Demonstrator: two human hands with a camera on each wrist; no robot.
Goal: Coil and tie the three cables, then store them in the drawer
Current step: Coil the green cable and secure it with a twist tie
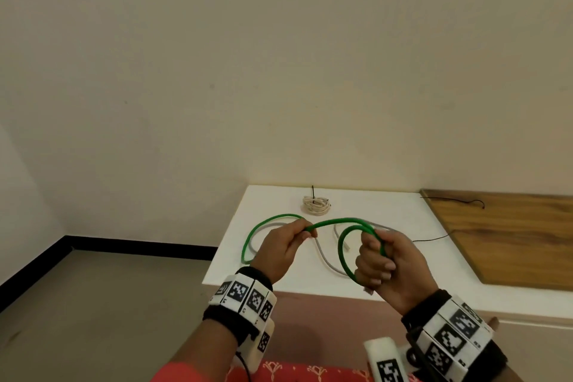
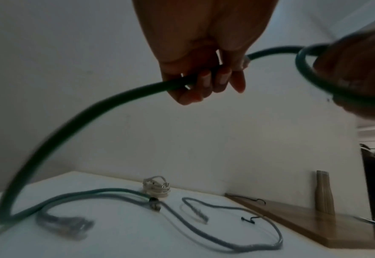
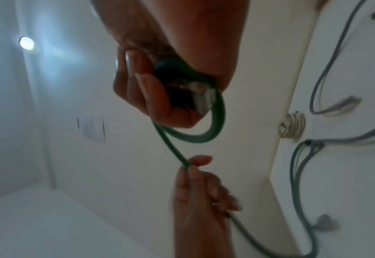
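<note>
A green cable [image 1: 333,222] stretches between both hands above the white table [image 1: 279,270]. My right hand [image 1: 381,260] grips a small loop of it [image 3: 204,136] together with its clear plug [image 3: 206,97]. My left hand [image 1: 286,240] pinches the cable [image 2: 138,90] a short way along; the rest arcs down to the table at the left [image 1: 248,242]. A grey cable [image 1: 325,257] lies loose on the table under the hands [image 2: 226,242]. A cream cable [image 1: 316,206], coiled and tied with a black tie, sits near the back edge [image 2: 156,187].
A wooden board [image 1: 508,236] adjoins the table on the right, with thin black ties [image 1: 471,202] on it and one [image 1: 431,239] at its edge. A tan upright object [image 2: 325,192] stands on the board by the wall. Grey floor [image 1: 108,304] lies to the left.
</note>
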